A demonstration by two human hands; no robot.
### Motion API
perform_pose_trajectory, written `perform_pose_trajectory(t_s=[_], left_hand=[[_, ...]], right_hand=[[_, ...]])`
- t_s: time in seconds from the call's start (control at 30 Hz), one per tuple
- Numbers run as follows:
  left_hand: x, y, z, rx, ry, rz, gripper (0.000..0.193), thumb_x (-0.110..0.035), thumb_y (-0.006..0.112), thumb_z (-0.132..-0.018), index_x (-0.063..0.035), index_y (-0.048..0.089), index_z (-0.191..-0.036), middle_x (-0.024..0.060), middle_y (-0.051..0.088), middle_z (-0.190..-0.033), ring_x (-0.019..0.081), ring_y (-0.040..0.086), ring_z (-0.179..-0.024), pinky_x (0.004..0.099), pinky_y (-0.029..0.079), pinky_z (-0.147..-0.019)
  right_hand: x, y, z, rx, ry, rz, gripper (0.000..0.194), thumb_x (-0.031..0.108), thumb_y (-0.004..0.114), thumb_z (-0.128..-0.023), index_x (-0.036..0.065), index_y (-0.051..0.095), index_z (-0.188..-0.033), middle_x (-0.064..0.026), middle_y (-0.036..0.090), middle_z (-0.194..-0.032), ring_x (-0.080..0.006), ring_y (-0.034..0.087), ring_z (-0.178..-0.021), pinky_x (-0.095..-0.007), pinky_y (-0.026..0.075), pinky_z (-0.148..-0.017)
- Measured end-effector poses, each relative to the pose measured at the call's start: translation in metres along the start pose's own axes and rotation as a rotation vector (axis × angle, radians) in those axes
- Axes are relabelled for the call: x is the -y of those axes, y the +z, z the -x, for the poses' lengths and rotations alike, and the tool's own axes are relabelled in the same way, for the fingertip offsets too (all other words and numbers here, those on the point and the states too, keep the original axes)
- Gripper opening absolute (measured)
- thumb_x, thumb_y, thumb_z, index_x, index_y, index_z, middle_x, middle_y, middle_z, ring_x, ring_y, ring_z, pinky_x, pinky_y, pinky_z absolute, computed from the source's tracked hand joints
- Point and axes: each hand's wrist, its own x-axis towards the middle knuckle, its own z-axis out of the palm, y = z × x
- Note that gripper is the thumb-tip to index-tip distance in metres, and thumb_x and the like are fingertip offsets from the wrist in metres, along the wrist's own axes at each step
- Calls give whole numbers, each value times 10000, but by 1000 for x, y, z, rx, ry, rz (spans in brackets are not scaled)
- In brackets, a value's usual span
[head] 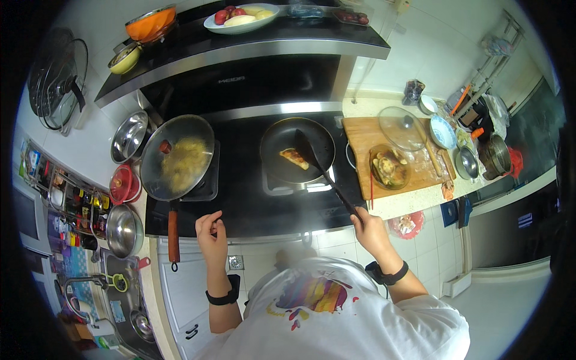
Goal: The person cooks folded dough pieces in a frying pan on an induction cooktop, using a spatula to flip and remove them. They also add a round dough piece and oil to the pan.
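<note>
My right hand (371,229) grips the handle of a dark turner (315,159). The turner's blade rests in a round black frying pan (274,168) on the right burner, against the right side of a browned, folded dumpling (294,159). My left hand (211,231) hovers over the front edge of the black cooktop (243,198), empty, with loosely bent fingers. Nearest to it is the wooden handle (173,236) of a wok on the left burner. A glass lid (155,173) covers the wok, and blurred yellowish food shows through it.
To the right, a wooden cutting board (360,135) holds a glass bowl of browned dumplings (390,167), a glass lid (400,128) and a rolling pin (429,153). Steel bowls (124,231) and a sink (130,292) lie left. Above the cooktop projects a range hood (234,47) bearing dishes.
</note>
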Motion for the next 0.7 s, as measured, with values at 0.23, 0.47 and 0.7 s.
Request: perform_pose_trajectory(t_s=[0.23, 0.47, 0.7], left_hand=[[3, 0, 0, -5, 14, 1, 218, 29, 607, -887, -44, 697, -1072, 62, 544, -1051, 84, 533, -763, 207, 456, -735], [1, -1, 5, -11, -35, 32, 214, 29, 609, -882, -44, 703, -1061, 62, 547, -1044, 79, 531, -744, 214, 452, -723], [2, 1, 8, -27, -10, 6, 211, 5, 622, -877, -44, 708, -1064, 68, 550, -1050, 87, 533, -721, 224, 458, -710]], right_hand=[[-1, 3, 3, -17, -49, 12, 204, 154, 628, -908, 39, 632, -1077, -231, 649, -727, -409, 650, -682, -476, 518, -613], [-4, 5, 2, 76, -81, 201, 228, 186, 618, -918, 52, 620, -1102, -222, 659, -752, -405, 651, -688, -482, 521, -613], [-8, 13, 3, 190, -155, 87, 232, 210, 607, -931, 48, 615, -1096, -222, 654, -722, -404, 651, -672, -471, 521, -602]])
